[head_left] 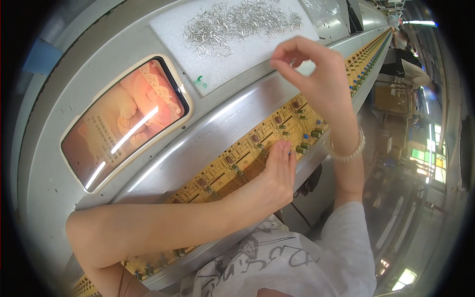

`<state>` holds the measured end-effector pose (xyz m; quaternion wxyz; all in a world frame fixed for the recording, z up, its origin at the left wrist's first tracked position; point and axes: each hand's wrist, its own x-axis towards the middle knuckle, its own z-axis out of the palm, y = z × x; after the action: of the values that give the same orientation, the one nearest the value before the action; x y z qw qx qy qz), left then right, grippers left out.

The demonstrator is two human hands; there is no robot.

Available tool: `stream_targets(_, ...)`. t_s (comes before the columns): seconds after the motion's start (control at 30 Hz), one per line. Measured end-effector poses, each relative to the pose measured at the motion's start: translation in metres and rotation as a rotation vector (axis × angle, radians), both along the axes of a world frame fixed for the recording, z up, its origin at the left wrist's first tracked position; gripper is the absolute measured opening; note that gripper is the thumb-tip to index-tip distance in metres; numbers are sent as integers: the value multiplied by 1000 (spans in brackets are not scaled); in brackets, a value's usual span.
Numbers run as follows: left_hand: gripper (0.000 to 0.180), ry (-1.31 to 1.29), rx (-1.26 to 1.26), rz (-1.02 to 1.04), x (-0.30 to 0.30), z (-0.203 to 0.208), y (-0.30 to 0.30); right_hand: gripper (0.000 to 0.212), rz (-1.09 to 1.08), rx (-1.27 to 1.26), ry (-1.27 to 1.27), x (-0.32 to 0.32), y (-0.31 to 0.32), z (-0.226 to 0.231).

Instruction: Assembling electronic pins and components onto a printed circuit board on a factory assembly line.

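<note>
My left hand point(278, 180) reaches across from the lower left and rests over a long yellow-brown circuit board strip point(210, 174). Its fingers are pressed together, tips down at the board by a small blue component point(290, 153); anything between them is hidden. Above the board, my right hand point(314, 67) is raised with thumb and forefinger pinched in a ring. What the pinch holds, if anything, is too small to make out. Beyond it, many thin bent wire pieces point(237, 24) lie heaped on a white foam sheet point(198, 69).
A phone in a cream case point(126, 121) lies on the grey metal work surface point(42, 168), its screen lit. Boards with green and blue components point(363, 64) run along a metal rail point(237, 116) into the distance. Cardboard boxes point(391, 99) and another person point(410, 69) are at the right.
</note>
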<state>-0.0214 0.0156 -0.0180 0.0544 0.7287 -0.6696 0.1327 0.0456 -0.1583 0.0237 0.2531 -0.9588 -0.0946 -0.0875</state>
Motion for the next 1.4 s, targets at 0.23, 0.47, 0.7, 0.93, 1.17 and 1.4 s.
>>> stream_targets(0.23, 49, 73, 55, 16, -3, 3, 5, 8, -76, 173, 201, -58, 6, -1)
stream_targets(0.47, 50, 17, 28, 35, -8, -6, 3, 13, -57, 25, 75, -80, 12, -13)
stream_targets(0.7, 51, 24, 3, 63, -14, -11, 8, 15, -85, -35, 55, -84, 24, -17)
stream_targets(0.93, 51, 44, -42, 38, -10, -17, -4, 16, -100, -219, 10, -87, 20, -19)
stream_targets(1.17, 51, 40, -40, 65, -14, -15, 2, 15, -89, -283, -56, -89, 31, -20)
stream_targets(1.4, 51, 31, -33, 80, -20, -13, 5, 15, -118, -265, -110, -93, 36, -26)
